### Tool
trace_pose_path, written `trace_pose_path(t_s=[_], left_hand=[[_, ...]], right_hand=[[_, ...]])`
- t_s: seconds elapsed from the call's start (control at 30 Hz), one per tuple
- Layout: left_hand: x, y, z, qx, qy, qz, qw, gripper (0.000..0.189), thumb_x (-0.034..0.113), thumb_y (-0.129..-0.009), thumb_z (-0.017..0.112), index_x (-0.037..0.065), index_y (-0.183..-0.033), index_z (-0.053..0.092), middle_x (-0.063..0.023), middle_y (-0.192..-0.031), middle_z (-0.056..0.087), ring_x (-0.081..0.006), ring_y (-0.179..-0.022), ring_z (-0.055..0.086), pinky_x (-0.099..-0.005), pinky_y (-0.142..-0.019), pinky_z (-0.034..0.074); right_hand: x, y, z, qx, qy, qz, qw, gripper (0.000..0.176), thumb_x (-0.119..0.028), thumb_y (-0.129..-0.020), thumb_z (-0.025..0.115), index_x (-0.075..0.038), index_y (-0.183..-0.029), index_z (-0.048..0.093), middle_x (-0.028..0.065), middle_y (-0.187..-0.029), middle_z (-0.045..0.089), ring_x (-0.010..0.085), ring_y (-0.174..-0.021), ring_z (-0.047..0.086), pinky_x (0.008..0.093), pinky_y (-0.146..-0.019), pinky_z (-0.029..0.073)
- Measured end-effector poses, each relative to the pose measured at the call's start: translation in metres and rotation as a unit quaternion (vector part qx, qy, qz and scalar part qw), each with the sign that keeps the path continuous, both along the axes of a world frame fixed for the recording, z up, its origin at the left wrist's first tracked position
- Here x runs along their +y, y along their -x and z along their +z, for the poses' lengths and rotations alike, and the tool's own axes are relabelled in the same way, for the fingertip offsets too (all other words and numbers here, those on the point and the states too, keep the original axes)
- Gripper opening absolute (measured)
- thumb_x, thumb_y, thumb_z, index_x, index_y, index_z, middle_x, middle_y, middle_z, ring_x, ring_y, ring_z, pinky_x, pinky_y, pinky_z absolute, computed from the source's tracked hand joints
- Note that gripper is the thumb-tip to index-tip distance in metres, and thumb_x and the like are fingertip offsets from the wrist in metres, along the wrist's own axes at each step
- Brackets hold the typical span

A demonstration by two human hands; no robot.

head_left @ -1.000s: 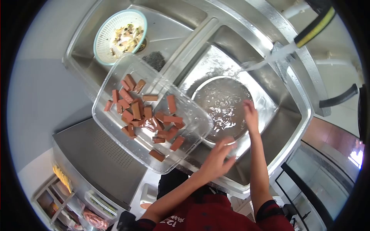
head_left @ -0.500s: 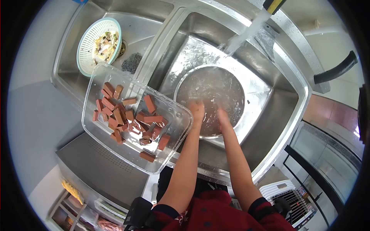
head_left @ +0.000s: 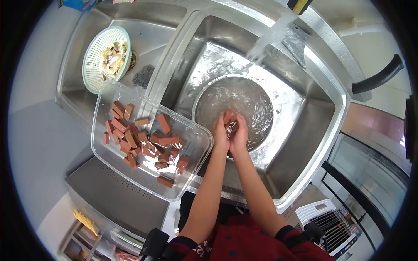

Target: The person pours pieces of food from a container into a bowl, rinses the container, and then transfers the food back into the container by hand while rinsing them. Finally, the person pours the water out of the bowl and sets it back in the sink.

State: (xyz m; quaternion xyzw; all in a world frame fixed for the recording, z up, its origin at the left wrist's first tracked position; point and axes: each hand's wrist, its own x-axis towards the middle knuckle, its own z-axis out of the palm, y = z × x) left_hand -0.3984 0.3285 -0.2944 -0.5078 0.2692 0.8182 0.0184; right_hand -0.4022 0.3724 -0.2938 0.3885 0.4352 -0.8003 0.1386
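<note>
Cupped together over a round metal basin of cloudy water, my left hand and my right hand hold a few wet reddish-brown small bricks between them. The fingers curl around the bricks, near the water's surface. How many they hold is hard to make out. Left of the basin, a clear plastic tub rests across the sink's divider. Loose small bricks of the same colour lie piled inside it. The murky water hides the bottom of the basin.
Water streams from the faucet into the right sink bowl, behind the basin. The left bowl holds a pale strainer basket with food scraps and a grey scouring pad. A black handle juts in at the right.
My hands were apart and under the water. They have come together and risen, now with small bricks between them. The view has shifted slightly.
</note>
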Motion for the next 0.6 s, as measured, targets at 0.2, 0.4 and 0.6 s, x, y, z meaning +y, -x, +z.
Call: trace_pose_path(t_s=[0.2, 0.4, 0.6], left_hand=[[0.01, 0.022, 0.027, 0.159, -0.086, -0.004, 0.984, 0.028, 0.024, -0.084, 0.041, 0.002, -0.092, 0.055, -0.0091, -0.091, 0.056, -0.0187, -0.084, 0.054, -0.0315, -0.076, 0.043], [0.0, 0.086, 0.09, 0.283, -0.113, 0.104, 0.947, 0.025, 0.023, -0.081, 0.046, 0.0, -0.083, 0.053, -0.0129, -0.091, 0.056, -0.0229, -0.087, 0.052, -0.0342, -0.08, 0.04], [-0.011, 0.15, 0.122, 0.388, -0.016, 0.185, 0.903, 0.024, 0.019, -0.08, 0.047, -0.001, -0.091, 0.052, -0.0141, -0.096, 0.054, -0.0241, -0.093, 0.05, -0.0347, -0.087, 0.038]], right_hand=[[0.013, 0.026, 0.048, 0.116, -0.003, -0.078, 0.99, 0.017, -0.014, -0.081, 0.046, 0.001, -0.084, 0.053, 0.0087, -0.091, 0.053, 0.0149, -0.084, 0.049, 0.0267, -0.076, 0.039], [0.01, 0.09, 0.096, 0.258, 0.087, -0.124, 0.954, 0.025, -0.021, -0.081, 0.044, 0.001, -0.075, 0.053, 0.0158, -0.092, 0.055, 0.0243, -0.092, 0.049, 0.0336, -0.084, 0.037], [0.001, 0.154, 0.12, 0.278, 0.266, -0.165, 0.908, 0.03, -0.025, -0.081, 0.042, 0.002, -0.079, 0.055, 0.0164, -0.094, 0.055, 0.0255, -0.095, 0.048, 0.0357, -0.087, 0.035]])
